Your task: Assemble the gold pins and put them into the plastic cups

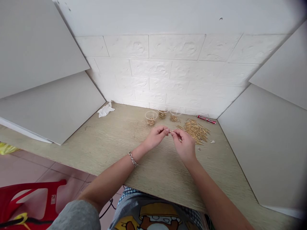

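Note:
My left hand point(157, 135) and my right hand point(184, 143) meet fingertip to fingertip over the middle of the table. Both pinch around a small, thin piece, mostly hidden by the fingers and too small to name. Just beyond them stand three clear plastic cups: the left cup point(151, 118), the middle cup point(162, 113) and the right cup point(174, 115), each with small gold-coloured parts inside. To the right of my right hand lies a loose pile of thin gold-coloured sticks point(195, 130). A few single sticks lie between the pile and the right cup.
A red patterned tube point(206, 119) lies behind the pile by the wall. Crumpled white plastic point(106, 110) sits at the back left. White boards point(51, 108) flank the wooden table point(107, 150) on both sides. A red plastic chair point(51, 198) stands at the lower left.

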The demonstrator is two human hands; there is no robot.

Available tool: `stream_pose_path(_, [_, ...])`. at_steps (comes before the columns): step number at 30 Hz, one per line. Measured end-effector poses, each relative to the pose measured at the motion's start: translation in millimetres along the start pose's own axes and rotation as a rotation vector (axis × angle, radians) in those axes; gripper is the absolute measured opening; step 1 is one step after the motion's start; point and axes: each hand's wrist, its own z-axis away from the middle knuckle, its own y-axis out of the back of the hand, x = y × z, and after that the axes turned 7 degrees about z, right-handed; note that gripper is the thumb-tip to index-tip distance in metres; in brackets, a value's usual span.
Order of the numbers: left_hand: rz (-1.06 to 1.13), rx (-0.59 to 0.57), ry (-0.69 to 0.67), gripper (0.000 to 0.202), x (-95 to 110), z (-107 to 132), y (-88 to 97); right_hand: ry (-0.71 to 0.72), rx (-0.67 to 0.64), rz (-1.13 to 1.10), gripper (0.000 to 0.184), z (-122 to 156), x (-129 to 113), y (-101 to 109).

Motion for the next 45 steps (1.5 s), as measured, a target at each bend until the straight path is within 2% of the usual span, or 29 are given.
stream_pose_path(11, [-0.114,0.004,-0.045,0.025,-3.7,0.9,-1.2,0.086,-0.054,0.070,0.020,-0.7,2.6,0.6])
stream_pose_path(17, [0.089,0.011,0.014,0.031,-3.1,-0.3,-3.2,-0.102,-0.095,-0.166,0.022,-1.9,2.2,-0.6])
stream_pose_path(22, [0.132,-0.067,0.088,0.034,-6.6,-1.9,-4.1,-0.178,-0.117,-0.281,0.024,-4.7,7.1,-4.8])
stream_pose_path(24, [0.071,-0.079,0.113,0.034,-9.4,-2.7,-3.4,-0.177,-0.110,-0.228,0.023,-6.9,11.8,-5.1])
stream_pose_path(27, [-0.106,-0.013,0.128,0.035,-13.5,-4.6,-0.1,-0.093,-0.096,-0.027,0.020,-11.6,22.9,-4.9])
stream_pose_path(30, [-0.262,0.069,0.109,0.037,-16.0,-6.7,4.7,0.012,-0.201,0.192,0.018,-15.5,36.7,-7.4])
stream_pose_path(33, [-0.321,0.095,0.081,0.037,-16.5,-7.9,7.6,0.064,-0.299,0.326,0.016,-16.8,47.8,-13.5])
stream_pose_path(38, [-0.455,0.050,0.003,0.033,-14.8,-6.8,6.9,0.115,-0.375,0.447,0.015,-16.0,52.9,-21.5])
stream_pose_path(45, [-0.546,0.000,-0.080,0.031,-15.8,-5.1,4.6,0.123,-0.384,0.499,0.017,-14.9,51.2,-23.6])
